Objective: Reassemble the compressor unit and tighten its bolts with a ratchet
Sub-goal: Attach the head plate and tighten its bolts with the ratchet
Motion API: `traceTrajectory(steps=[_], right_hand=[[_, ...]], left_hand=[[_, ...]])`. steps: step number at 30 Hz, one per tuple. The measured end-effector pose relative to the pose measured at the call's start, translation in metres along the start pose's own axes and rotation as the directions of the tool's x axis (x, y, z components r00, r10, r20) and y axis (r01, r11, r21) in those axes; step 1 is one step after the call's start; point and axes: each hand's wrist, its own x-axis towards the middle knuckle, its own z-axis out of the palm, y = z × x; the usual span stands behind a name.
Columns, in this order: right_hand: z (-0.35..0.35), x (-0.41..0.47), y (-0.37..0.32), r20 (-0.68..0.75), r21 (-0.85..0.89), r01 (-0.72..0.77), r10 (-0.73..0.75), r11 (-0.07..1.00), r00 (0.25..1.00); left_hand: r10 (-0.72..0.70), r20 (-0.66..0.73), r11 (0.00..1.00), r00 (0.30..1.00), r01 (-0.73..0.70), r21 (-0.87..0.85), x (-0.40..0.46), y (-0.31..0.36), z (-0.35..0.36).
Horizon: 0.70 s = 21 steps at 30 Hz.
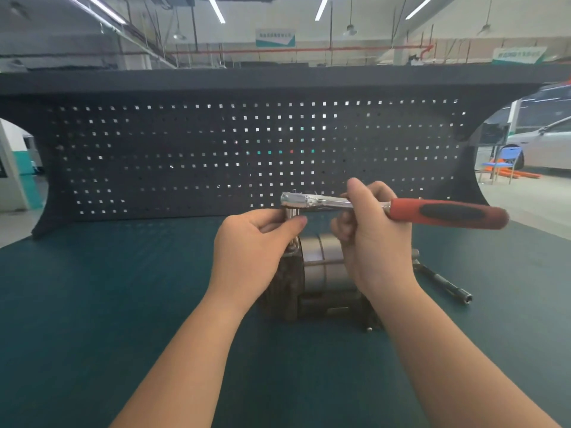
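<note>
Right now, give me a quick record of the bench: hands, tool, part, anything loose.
left hand: pinches the socket under the ratchet head
right hand: grips the ratchet on its metal shank, ahead of the red handle
ratchet: roughly level, above the compressor
compressor: on the green mat, partly hidden by both hands
loose tool: metal bar tool lying on the mat, right of the compressor
backdrop: dark pegboard

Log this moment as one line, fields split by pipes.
step: ratchet on bolt | left hand: pinches socket | right hand: grips ratchet shaft | compressor: on green mat | spare tool: right
</note>
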Motion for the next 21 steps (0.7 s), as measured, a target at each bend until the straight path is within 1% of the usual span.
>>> traceTrajectory(steps=[1, 2, 6, 9, 11, 13, 15, 17, 21], right_hand=[[-0.001, 0.001, 0.004, 0.006, 0.083, -0.052, 0.052, 0.995, 0.999], [-0.003, 0.001, 0.007, 0.014, 0.113, -0.086, 0.085, 0.99, 0.996], [-0.008, 0.003, 0.011, 0.042, 0.098, -0.097, 0.093, 0.99, 0.995], [-0.009, 0.004, 0.012, 0.034, 0.154, -0.12, 0.117, 0.981, 0.993], [-0.009, 0.005, 0.013, 0.024, 0.193, -0.13, 0.128, 0.973, 0.991], [-0.009, 0.005, 0.013, 0.011, 0.215, -0.137, 0.138, 0.967, 0.99], [-0.009, 0.006, 0.013, -0.004, 0.24, -0.145, 0.15, 0.96, 0.989], [-0.01, 0.007, 0.013, -0.018, 0.282, -0.162, 0.174, 0.946, 0.985], [-0.01, 0.01, 0.013, -0.053, 0.355, -0.193, 0.225, 0.915, 0.973]], left_hand=[[0.005, 0.001, 1.0, 1.0, -0.005, 0.004, 0.0, 0.0, 0.0], [0.01, 0.004, 1.0, 1.0, -0.01, 0.01, 0.0, 0.0, 0.0], [0.007, 0.039, 1.0, 0.999, -0.009, 0.028, 0.001, 0.001, 0.0], [0.035, -0.016, 0.999, 0.999, -0.035, 0.009, 0.003, 0.001, -0.003], [0.038, -0.066, 0.998, 0.997, -0.042, -0.056, 0.004, 0.001, -0.006], [0.001, -0.079, 0.986, 0.997, -0.014, -0.164, 0.006, 0.001, -0.007], [-0.008, -0.091, 0.981, 0.996, -0.01, -0.193, 0.007, 0.0, -0.008], [0.012, -0.11, 0.976, 0.994, -0.035, -0.213, 0.007, -0.002, -0.008], [0.018, -0.146, 0.943, 0.989, -0.065, -0.325, 0.007, -0.005, -0.011]])
